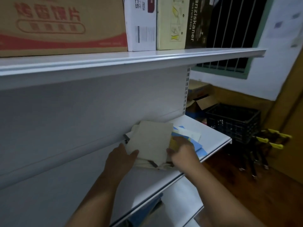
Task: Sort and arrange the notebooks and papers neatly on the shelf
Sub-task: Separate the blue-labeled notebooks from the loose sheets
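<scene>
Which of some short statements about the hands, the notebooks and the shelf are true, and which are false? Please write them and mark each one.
1. Both hands touch the beige notebook stack. True: the left hand is at its left edge, the right hand at its right.
2. The blue and yellow papers lie left of the stack. False: they lie to its right.
3. The stack rests on the white shelf. True.
4. The upper shelf holds nothing. False: boxes stand there, among them a brown carton.
5. A black crate stands beyond the shelf's right end. True.
</scene>
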The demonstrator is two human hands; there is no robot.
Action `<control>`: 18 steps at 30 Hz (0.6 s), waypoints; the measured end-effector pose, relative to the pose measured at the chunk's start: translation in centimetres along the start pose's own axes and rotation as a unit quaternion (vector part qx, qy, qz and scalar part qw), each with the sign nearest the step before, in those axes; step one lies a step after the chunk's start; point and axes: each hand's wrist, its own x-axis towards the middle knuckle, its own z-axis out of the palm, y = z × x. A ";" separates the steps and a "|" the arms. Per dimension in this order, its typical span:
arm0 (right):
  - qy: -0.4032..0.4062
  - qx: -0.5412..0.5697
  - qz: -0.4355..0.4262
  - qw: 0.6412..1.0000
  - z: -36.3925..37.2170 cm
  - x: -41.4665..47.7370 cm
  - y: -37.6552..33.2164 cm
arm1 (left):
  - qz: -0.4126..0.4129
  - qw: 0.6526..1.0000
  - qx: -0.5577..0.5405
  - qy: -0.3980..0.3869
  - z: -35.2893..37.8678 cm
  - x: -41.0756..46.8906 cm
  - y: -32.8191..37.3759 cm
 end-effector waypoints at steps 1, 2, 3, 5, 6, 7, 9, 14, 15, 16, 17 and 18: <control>-0.016 -0.022 0.016 1.000 -0.1 0.6 0.9 | -0.012 1.000 0.002 0.011 0.5 0.1 0.2; -0.029 -0.032 0.032 0.999 -0.3 1.2 1.5 | -0.018 0.999 -0.002 0.036 1.0 0.1 0.2; -0.037 -0.053 0.041 0.997 -0.6 1.5 1.8 | -0.020 0.998 -0.004 0.066 1.2 0.1 0.2; -0.045 -0.113 0.041 0.992 -1.4 2.1 1.8 | -0.025 0.995 0.003 0.101 1.1 0.1 0.0; -0.052 -0.142 0.043 0.988 -1.8 2.3 1.6 | -0.029 0.994 -0.001 0.101 0.7 0.1 -0.1; -0.065 -0.170 0.046 0.982 -2.1 2.5 1.3 | -0.034 0.995 -0.022 0.087 0.2 0.0 -0.4; -0.102 -0.179 0.054 0.977 -2.8 2.5 0.5 | -0.034 0.995 -0.073 0.052 -1.2 -0.8 -1.2; -0.122 0.032 0.028 0.992 -2.6 1.4 -4.2 | -0.054 0.978 -0.103 0.175 -6.5 -5.1 -7.4; -0.130 0.056 0.007 0.990 -1.7 0.7 -6.0 | -0.078 0.971 -0.106 0.202 -7.8 -6.3 -8.9; -0.130 0.068 -0.022 0.989 -0.3 0.2 -7.5 | -0.102 0.964 -0.110 0.218 -8.9 -7.6 -10.4; -0.136 0.070 -0.043 0.987 1.4 -0.4 -8.9 | -0.131 0.959 -0.112 0.226 -10.0 -8.9 -11.9; -0.145 0.073 -0.059 0.985 3.3 -1.0 -10.0 | -0.163 0.951 -0.118 0.233 -10.9 -10.2 -13.3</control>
